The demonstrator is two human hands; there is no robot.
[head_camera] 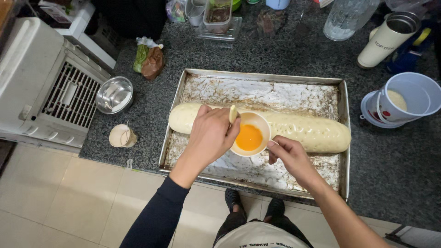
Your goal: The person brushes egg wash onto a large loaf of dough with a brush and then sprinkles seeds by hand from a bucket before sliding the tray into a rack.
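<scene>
While the long dough roll (312, 133) lies left to right across the baking tray (343, 138) on the bench, the left hand (211, 135) pinches a pale brush handle (233, 113) over the bowl of beaten egg (249, 137), just near of the roll. The right hand (289, 156) grips the bowl's near-right rim.

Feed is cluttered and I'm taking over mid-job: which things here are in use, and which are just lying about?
In use:
left hand gripping a pale brush handle
right hand steadying the small bowl of beaten egg
long dough log
metal baking tray

Lying about:
steel bowl
white tumbler
lidded blue bucket
clear plastic bottle
tied bag
</scene>
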